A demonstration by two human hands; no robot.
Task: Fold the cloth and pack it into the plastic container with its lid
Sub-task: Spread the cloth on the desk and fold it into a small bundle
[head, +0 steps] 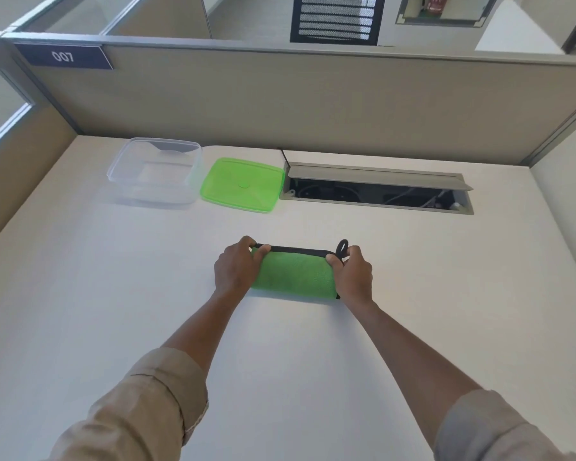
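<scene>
A green cloth point(291, 273) with black edging lies folded into a small rectangle on the white desk point(113, 294), its black hanging loop sticking up at the far right corner. My left hand point(235, 267) grips its left end and my right hand point(353, 277) grips its right end, thumbs on top. Farther back on the left stands the clear plastic container point(155, 171), uncovered and with nothing inside. Its green lid point(243, 184) lies flat on the desk just to the right of it.
An open cable hatch point(376, 191) with a raised grey flap sits in the desk at the back right, touching the lid's right edge. Grey cubicle partitions point(313, 98) close the desk at the back and on both sides.
</scene>
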